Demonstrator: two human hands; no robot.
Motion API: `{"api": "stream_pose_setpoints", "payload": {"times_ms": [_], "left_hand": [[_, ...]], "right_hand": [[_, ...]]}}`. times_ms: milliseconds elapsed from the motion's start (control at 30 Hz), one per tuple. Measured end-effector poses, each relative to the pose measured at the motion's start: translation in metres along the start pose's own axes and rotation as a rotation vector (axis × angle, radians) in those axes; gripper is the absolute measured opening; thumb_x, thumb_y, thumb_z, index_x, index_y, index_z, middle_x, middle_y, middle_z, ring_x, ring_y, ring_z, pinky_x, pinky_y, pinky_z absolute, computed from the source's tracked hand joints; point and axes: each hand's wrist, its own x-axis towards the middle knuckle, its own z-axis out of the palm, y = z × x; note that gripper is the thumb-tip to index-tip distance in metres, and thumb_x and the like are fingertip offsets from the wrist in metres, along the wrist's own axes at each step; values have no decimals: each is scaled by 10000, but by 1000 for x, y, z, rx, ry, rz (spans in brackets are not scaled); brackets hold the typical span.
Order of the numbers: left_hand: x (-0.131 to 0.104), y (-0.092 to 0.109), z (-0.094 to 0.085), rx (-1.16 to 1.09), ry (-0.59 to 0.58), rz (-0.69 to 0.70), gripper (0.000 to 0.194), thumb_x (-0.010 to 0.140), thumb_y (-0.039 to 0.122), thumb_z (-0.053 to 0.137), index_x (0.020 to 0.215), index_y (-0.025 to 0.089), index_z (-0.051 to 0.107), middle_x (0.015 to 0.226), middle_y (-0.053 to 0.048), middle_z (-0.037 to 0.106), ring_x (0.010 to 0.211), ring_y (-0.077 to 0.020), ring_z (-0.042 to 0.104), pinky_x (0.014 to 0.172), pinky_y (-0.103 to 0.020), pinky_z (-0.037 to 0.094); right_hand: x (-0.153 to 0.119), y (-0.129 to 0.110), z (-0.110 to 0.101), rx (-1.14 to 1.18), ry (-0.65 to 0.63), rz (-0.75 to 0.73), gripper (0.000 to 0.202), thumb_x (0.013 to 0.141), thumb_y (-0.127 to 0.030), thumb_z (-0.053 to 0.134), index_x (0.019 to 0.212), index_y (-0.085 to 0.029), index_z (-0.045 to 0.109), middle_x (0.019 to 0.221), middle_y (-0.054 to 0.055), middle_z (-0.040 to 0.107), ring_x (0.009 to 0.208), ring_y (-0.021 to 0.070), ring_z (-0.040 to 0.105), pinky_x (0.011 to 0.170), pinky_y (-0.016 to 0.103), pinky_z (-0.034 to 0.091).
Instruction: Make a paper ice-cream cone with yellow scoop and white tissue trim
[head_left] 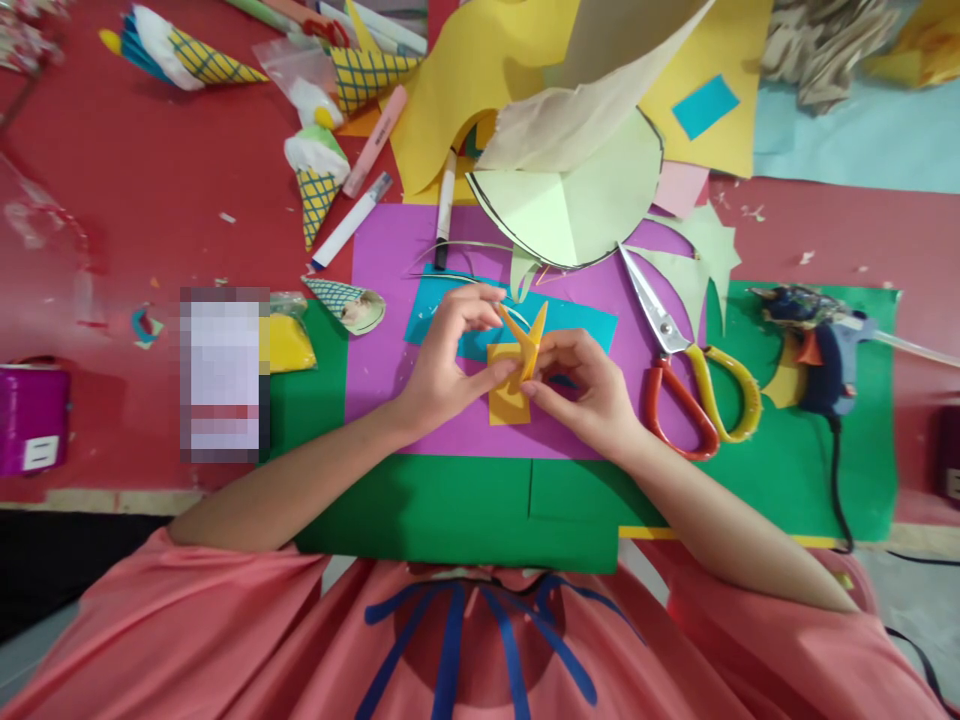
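Observation:
Between both hands is a small yellow paper piece (530, 345), folded or cut so that two pointed tips stick up. My right hand (589, 385) pinches its right side between thumb and fingers. From the other side my left hand (454, 365) grips it, the thumb lying along its lower left and the fingers curled above. Below the fingertips lies a flat yellow paper square (508, 410); whether it joins the folded piece I cannot tell. Under the hands are a blue paper sheet (420, 318) and a purple sheet (382, 400).
Scissors (667, 345) lie open right of my right hand. Farther right rests a glue gun (829, 370) with its cord. Ahead stands a pale green paper shape (607, 190). Markers (352, 222) and paper ice-cream cones (319, 180) lie at the upper left, a phone-like blurred object (225, 375) at left.

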Motion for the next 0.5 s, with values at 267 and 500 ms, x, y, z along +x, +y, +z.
{"api": "stream_pose_setpoints", "payload": {"times_ms": [267, 500], "left_hand": [[2, 12, -4, 5, -143, 44, 353, 847, 529, 679, 1001, 223, 594, 1231, -92, 646, 1209, -220, 603, 990, -387, 536], [2, 9, -4, -69, -185, 6, 173, 930, 383, 584, 960, 213, 587, 1179, -75, 671, 1134, -188, 641, 915, -323, 545]], "right_hand": [[1, 3, -1, 88, -26, 53, 383, 814, -397, 762, 1016, -223, 488, 773, -38, 642, 668, 98, 630, 641, 245, 515], [2, 1, -3, 237, -87, 111, 368, 792, -289, 795, 995, -221, 495, 765, -52, 618, 699, 84, 629, 657, 214, 515]]}}
